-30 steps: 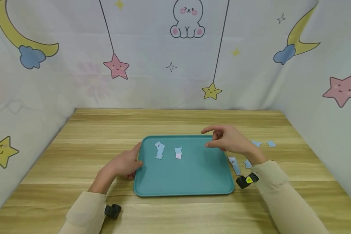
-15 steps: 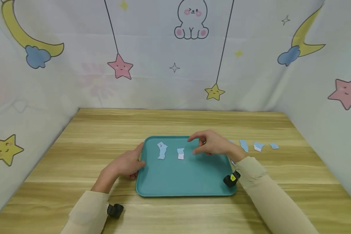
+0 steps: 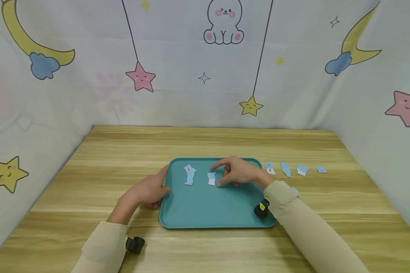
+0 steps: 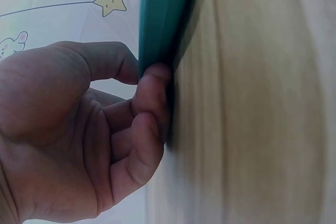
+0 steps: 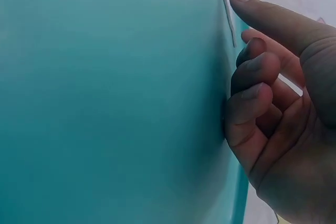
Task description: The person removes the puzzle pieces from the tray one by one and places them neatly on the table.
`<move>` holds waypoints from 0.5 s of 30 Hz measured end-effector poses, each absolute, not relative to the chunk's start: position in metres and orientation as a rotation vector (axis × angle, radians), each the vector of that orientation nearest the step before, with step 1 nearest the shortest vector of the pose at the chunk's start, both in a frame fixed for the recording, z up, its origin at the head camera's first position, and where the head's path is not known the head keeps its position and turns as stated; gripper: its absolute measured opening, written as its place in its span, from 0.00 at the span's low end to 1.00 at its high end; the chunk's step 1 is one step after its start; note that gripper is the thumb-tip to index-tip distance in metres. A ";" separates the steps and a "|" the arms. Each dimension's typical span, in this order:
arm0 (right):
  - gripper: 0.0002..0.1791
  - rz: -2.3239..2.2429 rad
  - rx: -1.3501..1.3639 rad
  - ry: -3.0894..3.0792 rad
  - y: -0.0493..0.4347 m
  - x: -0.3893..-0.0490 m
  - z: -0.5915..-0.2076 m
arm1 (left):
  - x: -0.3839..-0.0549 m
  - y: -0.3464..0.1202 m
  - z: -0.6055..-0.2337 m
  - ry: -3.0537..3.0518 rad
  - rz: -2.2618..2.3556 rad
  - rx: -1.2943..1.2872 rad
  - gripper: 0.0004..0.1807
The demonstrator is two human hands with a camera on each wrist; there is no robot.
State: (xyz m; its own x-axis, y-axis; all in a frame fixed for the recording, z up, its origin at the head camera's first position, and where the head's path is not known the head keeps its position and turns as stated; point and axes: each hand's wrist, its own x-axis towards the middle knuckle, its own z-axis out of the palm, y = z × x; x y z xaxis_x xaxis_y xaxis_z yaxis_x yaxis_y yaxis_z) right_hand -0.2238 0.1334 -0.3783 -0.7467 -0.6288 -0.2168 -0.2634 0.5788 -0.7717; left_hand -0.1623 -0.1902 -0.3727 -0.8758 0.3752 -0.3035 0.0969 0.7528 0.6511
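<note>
My left hand [image 3: 149, 190] holds the left side of a teal tray [image 3: 205, 212], its thumb at the rim and its other fingers curled against the outer wall in the left wrist view. Over the tray, my right hand [image 3: 240, 170] has its thumb and index finger spread on either side of a small blue-and-white torn paper piece [image 3: 211, 178], which lies flat. The other right fingers are curled low over the tray in the right wrist view. Left of that piece lies a longer torn paper piece [image 3: 190, 175] with a dark mark near its top.
Right of the tray, on the wooden table [image 3: 205, 250], several more torn pieces lie in a row, among them a marked piece [image 3: 270, 168] and a narrow blue piece [image 3: 285, 169]. Another scrap [image 3: 295, 190] is partly hidden by the right sleeve. A patterned cloth [image 3: 177, 106] stands behind.
My right hand has moved left and lower over the tray, from its right side to the small paper piece. My left hand keeps its place at the tray's edge.
</note>
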 end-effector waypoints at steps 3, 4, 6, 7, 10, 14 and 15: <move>0.29 -1.009 -0.701 2.340 0.130 -0.224 -0.378 | -0.162 -0.190 -0.372 2.529 0.910 0.357 0.45; 0.29 -1.001 -0.701 2.342 0.128 -0.224 -0.378 | -0.162 -0.190 -0.372 2.529 0.911 0.357 0.45; 0.30 -0.985 -0.701 2.344 0.126 -0.224 -0.378 | -0.163 -0.190 -0.372 2.528 0.911 0.353 0.45; 0.30 -0.976 -0.704 2.344 0.125 -0.224 -0.378 | -0.163 -0.191 -0.372 2.529 0.911 0.353 0.45; 0.30 -0.955 -0.699 2.347 0.123 -0.225 -0.377 | -0.162 -0.191 -0.373 2.529 0.909 0.349 0.45; 0.30 -0.940 -0.679 2.356 0.120 -0.225 -0.377 | -0.162 -0.191 -0.372 2.529 0.902 0.345 0.45; 0.29 -0.940 -0.675 2.359 0.120 -0.226 -0.377 | -0.162 -0.191 -0.372 2.529 0.902 0.340 0.45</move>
State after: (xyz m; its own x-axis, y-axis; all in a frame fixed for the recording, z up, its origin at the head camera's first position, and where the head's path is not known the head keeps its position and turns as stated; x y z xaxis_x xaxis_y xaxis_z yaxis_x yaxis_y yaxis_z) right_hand -0.2256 0.1201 -0.3774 -0.7471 -0.6076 -0.2696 -0.2557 0.6370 -0.7273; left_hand -0.1624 -0.1912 -0.3724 -0.8766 0.3645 -0.3142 0.0833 0.7581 0.6468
